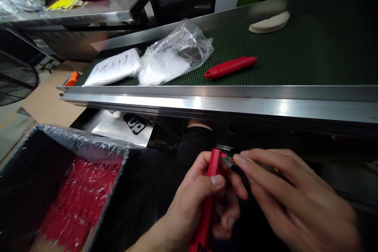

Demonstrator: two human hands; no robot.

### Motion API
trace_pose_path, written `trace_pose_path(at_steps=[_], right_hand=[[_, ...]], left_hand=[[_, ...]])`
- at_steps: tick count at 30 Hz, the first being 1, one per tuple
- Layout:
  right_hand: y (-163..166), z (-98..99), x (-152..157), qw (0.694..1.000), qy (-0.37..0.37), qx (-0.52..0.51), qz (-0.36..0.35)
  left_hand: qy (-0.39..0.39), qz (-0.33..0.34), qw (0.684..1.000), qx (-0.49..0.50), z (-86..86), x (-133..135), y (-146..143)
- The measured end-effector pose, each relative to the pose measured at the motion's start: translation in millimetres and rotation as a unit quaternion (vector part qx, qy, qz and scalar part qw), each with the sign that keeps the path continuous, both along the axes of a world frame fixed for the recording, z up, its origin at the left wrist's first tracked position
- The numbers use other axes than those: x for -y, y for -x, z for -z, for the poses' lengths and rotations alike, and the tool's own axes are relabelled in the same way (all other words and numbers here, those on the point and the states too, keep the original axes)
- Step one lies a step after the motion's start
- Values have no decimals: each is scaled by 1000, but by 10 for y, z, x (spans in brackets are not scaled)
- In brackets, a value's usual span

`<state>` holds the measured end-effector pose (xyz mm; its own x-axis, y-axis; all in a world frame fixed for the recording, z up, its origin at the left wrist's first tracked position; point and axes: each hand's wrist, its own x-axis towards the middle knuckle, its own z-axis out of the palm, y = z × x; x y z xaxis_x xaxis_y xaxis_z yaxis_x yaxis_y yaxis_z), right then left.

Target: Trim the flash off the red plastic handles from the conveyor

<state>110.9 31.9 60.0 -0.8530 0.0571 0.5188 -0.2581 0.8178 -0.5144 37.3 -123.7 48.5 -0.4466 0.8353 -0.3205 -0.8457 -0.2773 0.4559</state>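
Note:
My left hand is wrapped round a long red plastic handle, held tilted below the conveyor's front rail. Its thumb presses on the side of the handle. Close by on the right, my right hand pinches a small, pointed metal blade between thumb and fingertips. The blade's tip is at the upper end of the red handle; whether they touch I cannot tell. Most of what the right fingers grip is hidden. Another red plastic handle, with a hole at one end, lies on the green conveyor belt.
A metal rail edges the belt. On the belt lie a white packet, a clear plastic bag and a pale curved piece. At lower left, a lined bin holds many red pieces. A fan stands far left.

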Motion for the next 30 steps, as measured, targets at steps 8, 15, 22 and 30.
trace_pose_path(at_steps=[8,15,22,30], right_hand=[[10,57,-10,1000,-7,3,-9],[-35,46,-165,990,51,12,132],[-49,-3,-190,999,-29,4,-42],[-58,12,-271,992,-91,39,-81]], left_hand=[[-49,7,999,11,26,27,-16],[-149,44,985,71,2,70,-57],[-115,81,964,225,6,103,45],[-108,115,968,196,120,139,-26]])
